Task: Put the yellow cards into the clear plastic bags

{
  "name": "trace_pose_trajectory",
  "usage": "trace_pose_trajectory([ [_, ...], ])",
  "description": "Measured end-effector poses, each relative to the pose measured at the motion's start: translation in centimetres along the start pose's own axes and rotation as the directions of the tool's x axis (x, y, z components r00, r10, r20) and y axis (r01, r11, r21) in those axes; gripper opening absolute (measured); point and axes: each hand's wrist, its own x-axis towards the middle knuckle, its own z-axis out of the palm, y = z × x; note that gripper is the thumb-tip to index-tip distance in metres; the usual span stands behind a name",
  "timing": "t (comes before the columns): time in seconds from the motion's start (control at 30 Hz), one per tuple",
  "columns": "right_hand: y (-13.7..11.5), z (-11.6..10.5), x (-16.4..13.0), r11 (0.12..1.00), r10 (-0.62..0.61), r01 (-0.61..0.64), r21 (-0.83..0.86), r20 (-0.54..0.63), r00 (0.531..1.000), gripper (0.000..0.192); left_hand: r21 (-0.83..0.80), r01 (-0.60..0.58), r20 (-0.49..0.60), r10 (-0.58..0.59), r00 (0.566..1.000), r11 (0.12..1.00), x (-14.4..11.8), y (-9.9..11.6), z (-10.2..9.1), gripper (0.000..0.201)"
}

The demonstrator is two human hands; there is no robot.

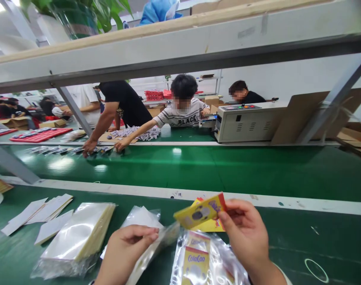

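The green surface (pixel 317 241) runs wide along a conveyor belt (pixel 228 170), with co-workers far across it and a stack of clear bags (pixel 79 233) lying near left. Near centre, the left hand (pixel 125 249) pinches a clear sleeve (pixel 156 243) at its mouth, while the right hand (pixel 247 233) grips a yellow card (pixel 199 211) just above that opening, over filled ColaCao packets (pixel 198 261). I'd judge it goes best with the mouth held spread and the card's corner fed in level.
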Motion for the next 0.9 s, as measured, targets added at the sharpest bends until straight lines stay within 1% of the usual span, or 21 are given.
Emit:
trace_pose_trajectory([
  [0.03, -0.7, 0.5, -0.3, 0.994, -0.094, 0.094, 0.057, -0.005, 0.996, 0.01, -0.04, -0.006, -0.002, 0.005, 1.0, 0.999, -0.4, 0.4, 0.7, 0.012],
  [0.07, -1.1, 0.9, -0.6, 0.982, -0.165, 0.164, 0.093, 0.009, 0.986, 0.006, -0.075, -0.013, -0.003, 0.013, 1.0, 0.997, -0.7, 0.8, 1.2, 0.012],
  [0.13, -1.3, 1.2, -0.8, 0.963, -0.249, 0.24, 0.12, 0.072, 0.966, 0.008, -0.13, -0.03, -0.005, 0.029, 1.0, 0.991, -1.1, 1.4, 1.8, 0.012],
  [0.27, -0.4, 0.6, -0.3, 0.939, -0.341, 0.341, 0.037, 0.22, 0.914, 0.023, -0.19, -0.041, 0.02, 0.046, 0.999, 0.981, -1.4, 1.4, 1.9, 0.023],
  [0.37, -0.3, 0.0, 0.4, 0.909, -0.391, 0.418, 0.004, 0.36, 0.847, 0.031, -0.185, -0.039, 0.019, 0.043, 0.999, 0.982, -1.3, 1.1, 1.7, 0.033],
  [0.43, -0.6, -0.1, 0.8, 0.89, -0.405, 0.456, -0.008, 0.447, 0.797, 0.035, -0.185, -0.041, 0.019, 0.045, 0.999, 0.982, -1.3, 0.9, 1.5, 0.032],
  [0.5, -1.0, 0.0, 1.1, 0.879, -0.399, 0.477, -0.018, 0.52, 0.755, 0.036, -0.182, -0.048, 0.047, 0.057, 0.997, 0.982, -1.2, 0.8, 1.5, 0.028],
  [0.57, -1.5, 0.5, 1.2, 0.866, -0.365, 0.497, -0.062, 0.6, 0.712, 0.03, -0.178, -0.055, 0.067, 0.068, 0.995, 0.983, -1.2, 0.8, 1.6, 0.025],
  [0.63, -1.8, 1.2, 1.0, 0.832, -0.3, 0.534, -0.15, 0.689, 0.66, 0.018, -0.174, -0.059, 0.079, 0.074, 0.994, 0.983, -1.3, 0.7, 1.8, 0.023],
  [0.7, -2.0, 1.7, 0.7, 0.798, -0.198, 0.554, -0.235, 0.768, 0.61, 0.034, -0.154, -0.065, 0.123, 0.085, 0.989, 0.986, -1.4, 0.5, 1.8, 0.022],
  [0.73, -2.0, 1.8, 0.5, 0.801, -0.14, 0.539, -0.26, 0.795, 0.591, 0.036, -0.14, -0.074, 0.174, 0.098, 0.98, 0.987, -1.4, 0.4, 1.7, 0.024],
  [0.77, -1.9, 1.8, 0.3, 0.823, -0.087, 0.5, -0.269, 0.811, 0.579, 0.03, -0.118, -0.092, 0.226, 0.118, 0.967, 0.989, -1.3, 0.2, 1.5, 0.028],
  [0.8, -1.7, 1.7, 0.2, 0.856, -0.03, 0.436, -0.279, 0.814, 0.58, 0.019, -0.081, -0.119, 0.259, 0.136, 0.956, 0.99, -1.0, -0.1, 1.2, 0.033],
  [0.83, -1.5, 1.5, 0.0, 0.89, 0.034, 0.346, -0.295, 0.803, 0.596, 0.009, -0.015, -0.147, 0.256, 0.146, 0.956, 0.989, -0.6, -0.5, 0.8, 0.039],
  [0.87, -1.2, 1.2, -0.2, 0.919, 0.111, 0.235, -0.317, 0.779, 0.617, 0.005, 0.099, -0.166, 0.215, 0.142, 0.966, 0.981, -0.1, -0.9, 0.2, 0.045],
  [0.9, -0.7, 0.9, -0.4, 0.931, 0.2, 0.116, -0.346, 0.748, 0.633, 0.005, 0.248, -0.163, 0.142, 0.13, 0.981, 0.955, 0.6, -1.4, -0.3, 0.052],
])
